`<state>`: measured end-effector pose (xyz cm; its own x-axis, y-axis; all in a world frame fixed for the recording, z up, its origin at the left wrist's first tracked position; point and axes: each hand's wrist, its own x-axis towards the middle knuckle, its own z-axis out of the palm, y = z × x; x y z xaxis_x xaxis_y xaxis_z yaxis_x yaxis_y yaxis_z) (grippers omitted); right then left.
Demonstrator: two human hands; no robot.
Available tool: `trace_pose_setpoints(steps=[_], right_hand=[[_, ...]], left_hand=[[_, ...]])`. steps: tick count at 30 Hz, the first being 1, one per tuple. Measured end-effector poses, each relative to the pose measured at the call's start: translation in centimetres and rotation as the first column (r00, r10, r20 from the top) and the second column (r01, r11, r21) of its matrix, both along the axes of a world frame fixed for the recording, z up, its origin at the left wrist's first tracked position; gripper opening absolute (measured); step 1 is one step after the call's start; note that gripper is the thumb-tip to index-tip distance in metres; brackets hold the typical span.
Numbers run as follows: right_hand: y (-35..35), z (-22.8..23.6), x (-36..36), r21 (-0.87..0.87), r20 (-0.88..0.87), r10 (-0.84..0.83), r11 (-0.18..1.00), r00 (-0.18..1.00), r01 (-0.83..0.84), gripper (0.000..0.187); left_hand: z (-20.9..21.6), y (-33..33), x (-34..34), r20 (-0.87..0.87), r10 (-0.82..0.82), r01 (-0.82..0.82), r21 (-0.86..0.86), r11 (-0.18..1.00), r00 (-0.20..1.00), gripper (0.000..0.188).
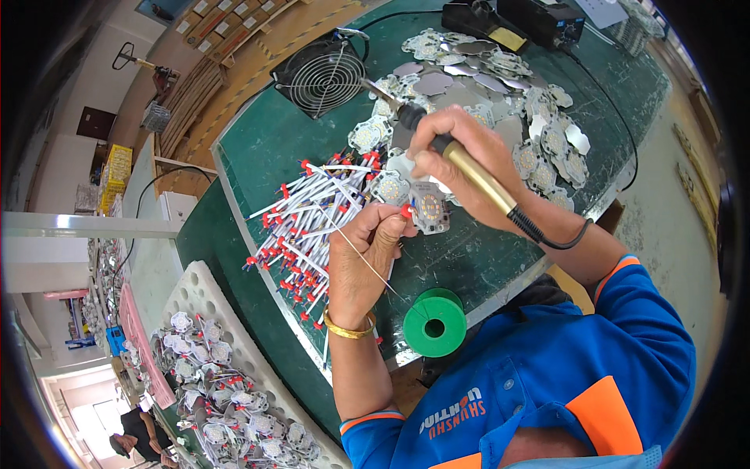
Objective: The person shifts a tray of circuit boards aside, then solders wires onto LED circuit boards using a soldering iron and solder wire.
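My right hand (473, 160) is closed round a soldering iron (469, 168) with a brass-coloured handle and a black cable. Its tip points toward the far left, close to the fan and away from the LED board. In my left hand (363, 258), thumb and forefinger pinch a small red connector (406, 211) at the edge of an LED board (430, 209). This silver board carries a ring of yellowish LEDs. A thin wire (355, 248) passes by my left hand toward a green solder spool (435, 322) near the table's front edge.
White wire leads with red ends (312, 215) lie piled left of my hands. Many more boards (547, 144) heap at the back right. A black fan (324, 78) and a soldering station (539, 23) stand behind. A foam tray (258, 352) of wired boards sits lower left; a person (141, 438) stands beyond.
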<state>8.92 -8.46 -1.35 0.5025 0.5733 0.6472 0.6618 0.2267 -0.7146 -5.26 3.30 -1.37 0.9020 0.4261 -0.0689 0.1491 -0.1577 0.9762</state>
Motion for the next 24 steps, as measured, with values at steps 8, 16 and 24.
trace_pose_setpoints(steps=[8, 16, 24], right_hand=[[-4.9, -0.3, 1.0, -0.149, 0.129, 0.051, 0.988, 0.99, -0.032, 0.011], [-7.4, -2.4, 0.9, -0.289, 0.554, 0.071, 0.951, 0.829, 0.111, 0.023], [-4.3, -2.2, 1.4, -0.204, 0.616, -0.005, 0.965, 0.787, 0.165, 0.022]], left_hand=[[0.4, -1.8, 0.5, -0.295, -0.036, 0.208, 0.579, 0.789, 0.955, 0.017], [-2.4, -1.8, 0.9, -0.23, -0.005, 0.19, 0.792, 0.58, 0.973, 0.021], [0.3, 0.3, -0.2, 0.026, 0.085, -0.088, 0.212, 0.973, 0.996, 0.018]])
